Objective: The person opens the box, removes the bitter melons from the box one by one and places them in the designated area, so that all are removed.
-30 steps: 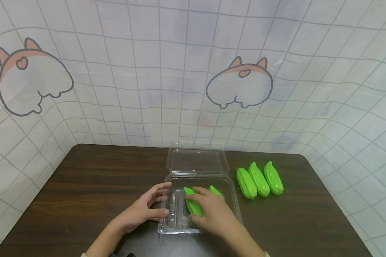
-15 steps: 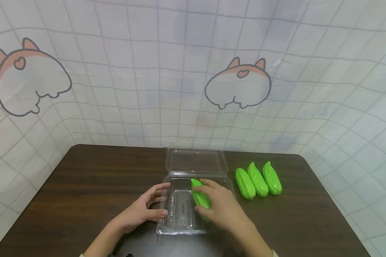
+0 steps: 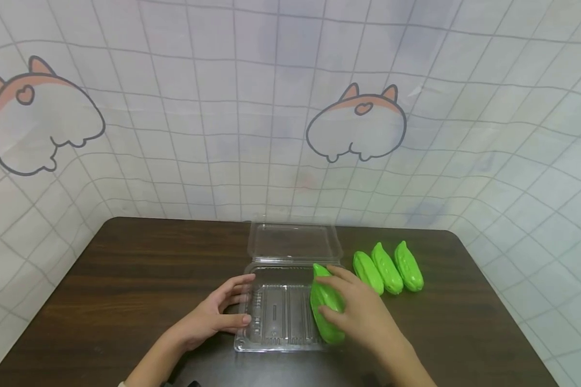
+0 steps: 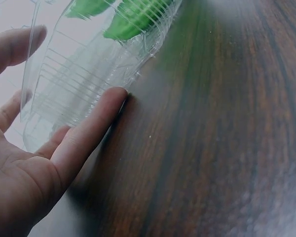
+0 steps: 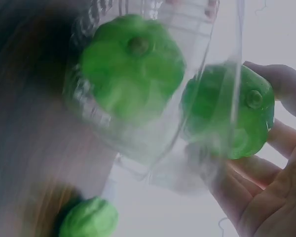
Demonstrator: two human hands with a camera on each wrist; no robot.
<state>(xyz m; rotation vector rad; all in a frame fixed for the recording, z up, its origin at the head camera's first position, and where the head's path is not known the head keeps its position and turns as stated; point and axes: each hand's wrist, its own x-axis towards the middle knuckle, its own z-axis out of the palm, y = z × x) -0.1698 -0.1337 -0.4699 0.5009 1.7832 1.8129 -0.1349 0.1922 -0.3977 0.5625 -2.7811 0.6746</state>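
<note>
My right hand [image 3: 363,306] grips a bright green, bumpy bitter gourd [image 5: 256,118], held above the right part of a clear plastic clamshell box [image 3: 271,344]. A second bitter gourd [image 5: 133,69] lies inside the box, seen through its wall; in the head view the two overlap. My left hand [image 3: 218,312] rests against the box's left wall, fingers and thumb spread along it. In the left wrist view a fingertip [image 4: 113,96] touches the clear plastic low down, near the tabletop. The box's lid [image 3: 292,242] is folded back, away from me.
Three more bitter gourds [image 3: 389,271] lie side by side on the dark wooden table [image 3: 126,279], right of the box. A white grid-patterned curtain [image 3: 252,107] with cartoon dogs hangs behind the table and at its sides.
My right hand has carried the bitter gourd from the middle of the box to its right side, lifting it. My left hand stays at the left wall.
</note>
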